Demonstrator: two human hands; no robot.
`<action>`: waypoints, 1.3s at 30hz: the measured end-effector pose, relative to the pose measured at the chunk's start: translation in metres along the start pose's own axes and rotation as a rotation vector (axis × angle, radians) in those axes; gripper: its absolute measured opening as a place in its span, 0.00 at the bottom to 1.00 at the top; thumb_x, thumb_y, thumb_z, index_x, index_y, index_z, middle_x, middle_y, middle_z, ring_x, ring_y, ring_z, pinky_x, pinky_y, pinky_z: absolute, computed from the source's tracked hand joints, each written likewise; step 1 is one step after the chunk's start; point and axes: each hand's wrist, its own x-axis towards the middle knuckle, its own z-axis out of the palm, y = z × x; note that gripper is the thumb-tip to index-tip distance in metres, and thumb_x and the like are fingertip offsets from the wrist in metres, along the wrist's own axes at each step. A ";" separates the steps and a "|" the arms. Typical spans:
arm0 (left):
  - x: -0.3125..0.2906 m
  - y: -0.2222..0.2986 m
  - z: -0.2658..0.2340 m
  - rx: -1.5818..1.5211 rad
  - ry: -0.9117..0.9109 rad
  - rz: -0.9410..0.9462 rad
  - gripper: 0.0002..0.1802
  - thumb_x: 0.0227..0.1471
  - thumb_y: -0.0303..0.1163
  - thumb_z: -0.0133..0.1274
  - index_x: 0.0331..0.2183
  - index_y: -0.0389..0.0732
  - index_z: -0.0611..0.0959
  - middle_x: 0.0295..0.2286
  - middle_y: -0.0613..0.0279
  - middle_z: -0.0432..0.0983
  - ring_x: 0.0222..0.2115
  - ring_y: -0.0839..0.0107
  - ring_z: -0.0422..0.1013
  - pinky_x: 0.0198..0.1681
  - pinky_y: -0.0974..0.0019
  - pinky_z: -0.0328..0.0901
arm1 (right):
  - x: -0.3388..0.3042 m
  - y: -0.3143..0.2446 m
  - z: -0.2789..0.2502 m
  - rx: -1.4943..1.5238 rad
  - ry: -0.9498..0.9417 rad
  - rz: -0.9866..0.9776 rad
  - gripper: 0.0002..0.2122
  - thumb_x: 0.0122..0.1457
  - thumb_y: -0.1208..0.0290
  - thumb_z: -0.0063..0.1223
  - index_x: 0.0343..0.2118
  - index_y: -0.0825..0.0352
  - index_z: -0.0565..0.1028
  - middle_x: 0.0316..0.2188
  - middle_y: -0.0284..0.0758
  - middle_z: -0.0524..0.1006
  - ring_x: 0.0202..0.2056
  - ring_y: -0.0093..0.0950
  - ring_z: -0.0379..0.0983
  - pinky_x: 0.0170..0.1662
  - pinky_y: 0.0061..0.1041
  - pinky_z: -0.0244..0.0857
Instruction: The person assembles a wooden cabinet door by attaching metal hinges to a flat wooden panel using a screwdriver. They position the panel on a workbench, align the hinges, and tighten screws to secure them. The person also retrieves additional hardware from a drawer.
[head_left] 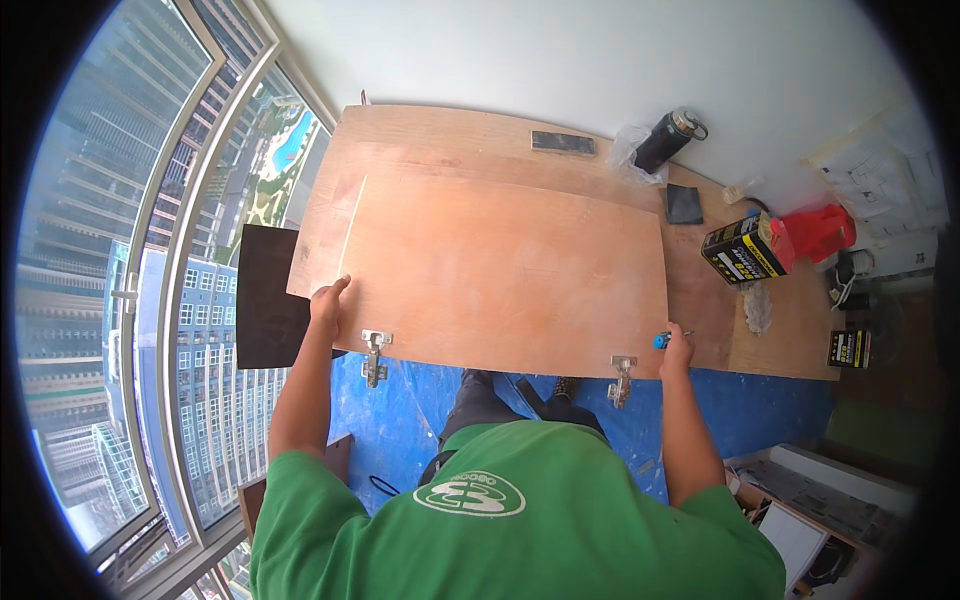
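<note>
A person in a green T-shirt (520,510) stands at a long, pale brown wooden work surface (440,135), both bare forearms reaching forward. Before them lies a broad, flat, reddish-tan rectangular wooden panel (500,270), resting on the work surface, its near edge facing the person's body.

The left hand (328,302) grips the panel's left edge near the front corner, thumb on top. The right hand (677,352) is at the panel's front right corner, its fingers closed around a small blue-handled tool (661,341); I cannot tell whether it also grips the wood.

Two silvery metal hinges sit at the near edge and jut past it: the left hinge (375,357) close to the left hand, the right hinge (621,380) just beside the right hand.

Beyond the panel lies a dark rectangular block (563,142). To its right are a black cylindrical bottle (665,143) near crumpled clear plastic (624,150), a dark square sheet (684,205), and a black-and-yellow rectangular can (742,252) beside something bright red (825,230). Blue sheeting (440,395) covers the floor. Tall windows on the left overlook high-rise buildings.
</note>
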 end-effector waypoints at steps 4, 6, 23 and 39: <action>0.049 0.004 0.009 0.018 -0.104 -0.036 0.27 0.44 0.50 0.68 0.31 0.33 0.82 0.23 0.65 0.70 0.26 0.76 0.65 0.31 0.69 0.62 | -0.007 0.005 0.023 0.031 0.055 0.000 0.12 0.51 0.65 0.61 0.25 0.71 0.76 0.25 0.30 0.73 0.27 0.23 0.68 0.31 0.29 0.62; 0.062 0.003 0.018 -0.021 -0.128 -0.028 0.27 0.44 0.51 0.67 0.31 0.33 0.81 0.22 0.66 0.70 0.24 0.76 0.64 0.29 0.69 0.61 | -0.004 0.009 0.032 0.004 0.078 0.009 0.12 0.50 0.65 0.61 0.25 0.71 0.76 0.25 0.30 0.73 0.27 0.23 0.68 0.31 0.29 0.62; 0.088 -0.025 0.051 0.944 -0.028 0.405 0.41 0.50 0.63 0.56 0.46 0.30 0.81 0.52 0.36 0.68 0.57 0.41 0.57 0.56 0.44 0.59 | 0.013 0.020 0.053 -0.352 0.179 0.047 0.16 0.49 0.62 0.61 0.25 0.74 0.77 0.27 0.37 0.78 0.27 0.28 0.72 0.34 0.32 0.66; -0.151 -0.049 0.073 0.345 -1.210 0.115 0.34 0.59 0.40 0.54 0.62 0.38 0.66 0.63 0.43 0.57 0.64 0.55 0.55 0.64 0.55 0.54 | -0.296 0.100 -0.149 -0.291 -0.085 1.085 0.09 0.57 0.70 0.58 0.37 0.68 0.74 0.26 0.38 0.75 0.25 0.30 0.76 0.24 0.33 0.71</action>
